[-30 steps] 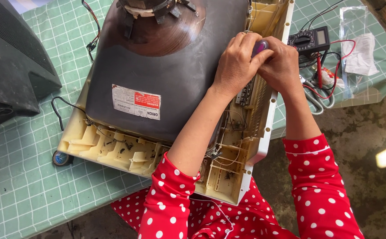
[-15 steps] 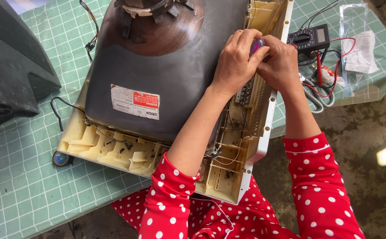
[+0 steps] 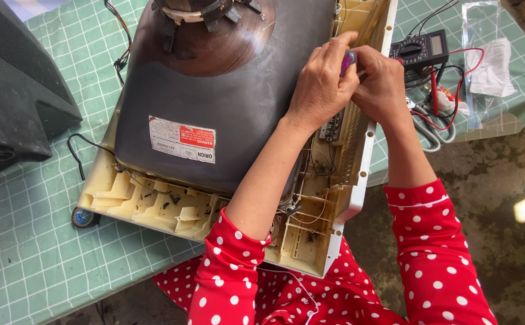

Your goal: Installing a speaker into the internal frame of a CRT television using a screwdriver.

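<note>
Both hands closed on a purple-handled tool (image 3: 348, 61) at the TV chassis (image 3: 346, 198) right edge, left hand (image 3: 321, 90) steadying, right hand (image 3: 382, 87) gripping; next likely needs firm, straight turning pressure.

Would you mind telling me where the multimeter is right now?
In the head view the black multimeter lies on the green mat at upper right, just beyond the right hand, beside the cream casing, with its red leads trailing nearby.

Matt dark glass picture tube (image 3: 214, 102), yellowed plastic frame (image 3: 154, 204), glossy purple plastic handle (image 3: 348, 60)
</note>
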